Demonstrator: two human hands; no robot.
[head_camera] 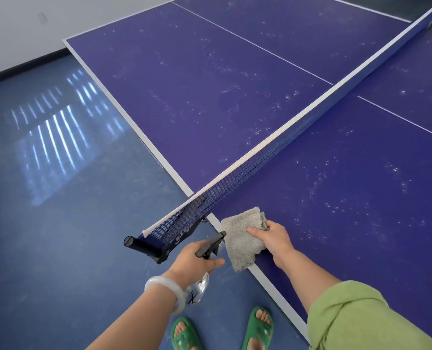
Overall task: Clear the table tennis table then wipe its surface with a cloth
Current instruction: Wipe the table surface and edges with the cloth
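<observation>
Partly, the left hand (193, 261) hides the gripped spray bottle (197, 290).

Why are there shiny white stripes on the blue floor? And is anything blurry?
In the head view, the stripes are light glinting off the glossy floor, probably from a window out of frame; in the same head view nothing looks blurry: the cloth in the right hand and the spray bottle in the left hand are sharp.
</observation>
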